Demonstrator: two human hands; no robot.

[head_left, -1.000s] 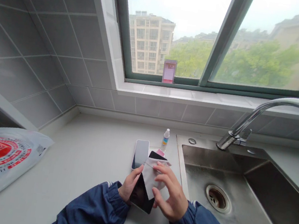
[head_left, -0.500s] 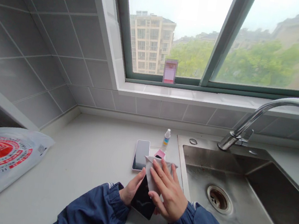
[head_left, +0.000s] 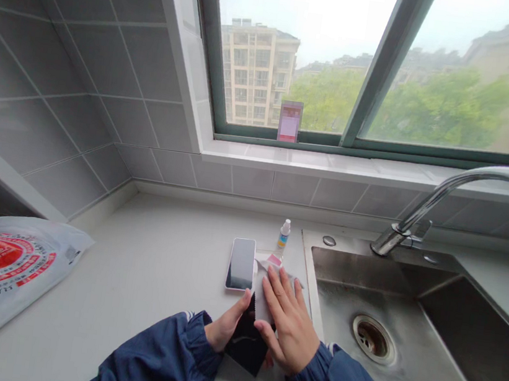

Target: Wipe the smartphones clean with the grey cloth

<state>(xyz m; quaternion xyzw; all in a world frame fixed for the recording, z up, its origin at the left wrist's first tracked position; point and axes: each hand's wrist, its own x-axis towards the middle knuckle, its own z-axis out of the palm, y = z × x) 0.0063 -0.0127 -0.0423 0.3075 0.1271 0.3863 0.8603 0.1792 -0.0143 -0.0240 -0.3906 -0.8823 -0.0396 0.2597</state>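
Note:
My left hand [head_left: 225,329] grips the left edge of a flat black device with a glossy screen [head_left: 245,345], its thumb along the side and its other fingers mostly hidden beneath. A thin grey cloth [head_left: 264,295] covers the upper part of the screen. Flat on this cloth lies my right hand [head_left: 287,323], fingers stretched out and thumb apart. Just beyond the hands, a phone [head_left: 241,265] with a light rim rests on the counter. A small white-capped bottle [head_left: 284,234] stands upright behind the cloth, and a pink item [head_left: 274,260] is partly covered near it.
To the right is a steel sink [head_left: 315,298] with a drain [head_left: 373,339] and a curved faucet [head_left: 441,196]. A white plastic bag [head_left: 40,250] with red print lies on the counter [head_left: 147,257] at left. Behind rises a tiled wall below a window.
My right hand and the cloth have shifted slightly right, uncovering more of the pink item. The black device has moved a little right with my left hand.

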